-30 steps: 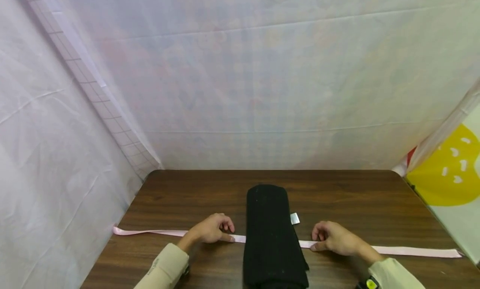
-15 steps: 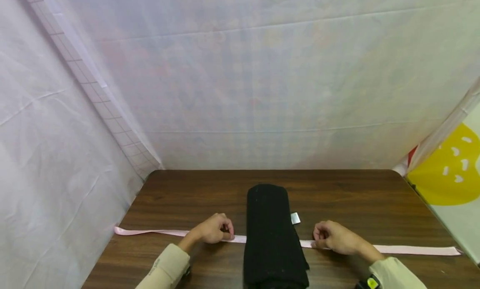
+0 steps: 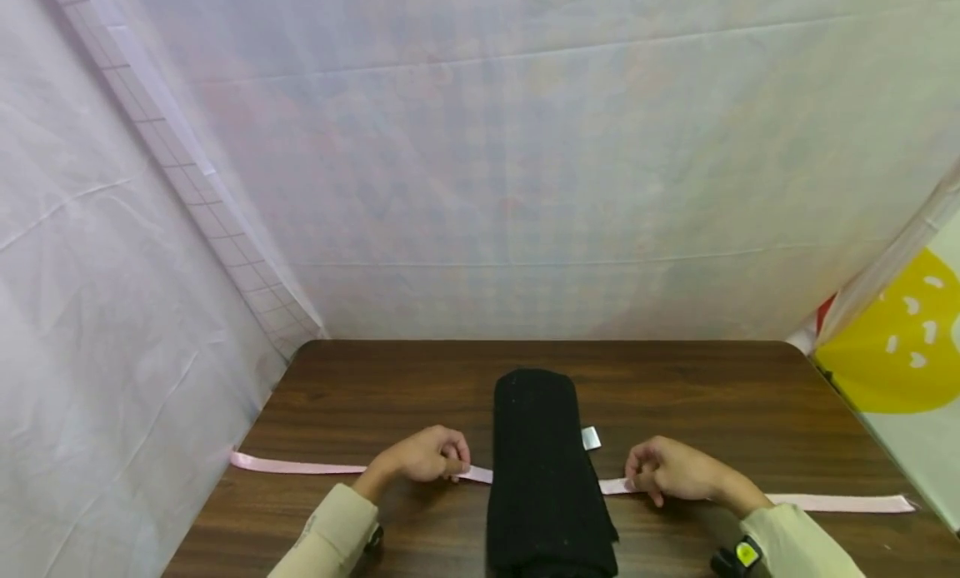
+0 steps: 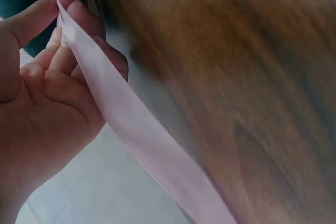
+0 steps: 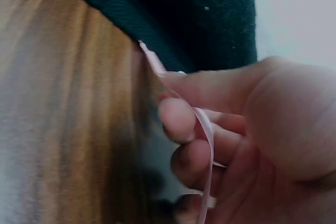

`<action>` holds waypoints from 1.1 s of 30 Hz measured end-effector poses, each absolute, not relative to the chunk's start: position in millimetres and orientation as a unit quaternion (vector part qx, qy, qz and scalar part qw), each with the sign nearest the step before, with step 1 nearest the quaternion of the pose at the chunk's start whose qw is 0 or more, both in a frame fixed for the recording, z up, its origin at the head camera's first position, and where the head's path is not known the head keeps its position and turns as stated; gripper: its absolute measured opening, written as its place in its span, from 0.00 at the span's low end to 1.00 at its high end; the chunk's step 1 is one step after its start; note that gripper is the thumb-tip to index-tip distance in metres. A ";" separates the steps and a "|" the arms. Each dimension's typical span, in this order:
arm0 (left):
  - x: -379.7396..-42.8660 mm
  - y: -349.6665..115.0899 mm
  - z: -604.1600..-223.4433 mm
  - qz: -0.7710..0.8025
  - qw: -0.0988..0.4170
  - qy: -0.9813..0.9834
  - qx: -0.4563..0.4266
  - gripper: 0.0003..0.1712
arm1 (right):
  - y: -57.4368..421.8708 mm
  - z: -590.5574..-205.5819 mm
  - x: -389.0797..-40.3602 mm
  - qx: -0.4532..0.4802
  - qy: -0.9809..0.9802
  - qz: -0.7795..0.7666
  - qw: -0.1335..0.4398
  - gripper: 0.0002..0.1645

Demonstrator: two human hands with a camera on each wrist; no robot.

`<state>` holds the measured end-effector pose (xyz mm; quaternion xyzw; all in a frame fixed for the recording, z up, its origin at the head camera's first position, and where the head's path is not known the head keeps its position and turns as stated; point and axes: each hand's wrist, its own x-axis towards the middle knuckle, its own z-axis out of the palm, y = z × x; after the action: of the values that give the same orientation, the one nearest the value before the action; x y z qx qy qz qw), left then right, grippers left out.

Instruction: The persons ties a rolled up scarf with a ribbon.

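Note:
A black rolled cloth lies lengthwise on the table, a small white tag sticking out at its right side. Beneath it runs a long pink ribbon, which comes out on both sides. My left hand pinches the ribbon between thumb and forefinger just left of the roll; the left wrist view shows the ribbon slanting down from those fingertips. On the other side, my right hand pinches the ribbon close to the roll. In the right wrist view the ribbon trails past the curled fingers. The stretch under the roll is hidden.
The brown wood-grain table has a back edge along a pale hanging sheet. Another white sheet hangs at the left, and a yellow-patterned cloth shows at the right. The ribbon's ends reach near both table sides.
Both hands have gone from touching the ribbon to pinching it and raising it slightly beside the roll. The ribbon's outer ends have drawn slightly inward. The roll has not moved.

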<state>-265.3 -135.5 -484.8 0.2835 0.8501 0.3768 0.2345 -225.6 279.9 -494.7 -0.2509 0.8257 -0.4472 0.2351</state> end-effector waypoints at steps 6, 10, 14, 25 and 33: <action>-265.7 -139.9 -477.7 0.359 0.239 0.861 0.269 0.05 | 281.2 -488.6 -226.9 -0.247 0.833 -0.422 0.258 0.10; -266.2 -140.8 -476.3 0.362 0.247 0.859 0.264 0.10 | 280.8 -485.5 -226.5 -0.238 0.839 -0.423 0.247 0.11; -267.1 -141.1 -475.7 0.368 0.251 0.854 0.269 0.13 | 281.8 -481.4 -224.8 -0.232 0.831 -0.436 0.256 0.14; -267.5 -139.8 -468.8 0.365 0.247 0.849 0.291 0.13 | 284.8 -475.3 -226.0 -0.231 0.847 -0.411 0.248 0.18; -271.2 -142.8 -464.9 0.365 0.238 0.850 0.297 0.11 | 285.5 -473.5 -231.0 -0.241 0.827 -0.447 0.244 0.18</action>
<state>-271.2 -142.8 -464.9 0.2971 0.8496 0.3649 0.2382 -231.0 285.5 -473.5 -0.2405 0.8266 -0.4466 0.2436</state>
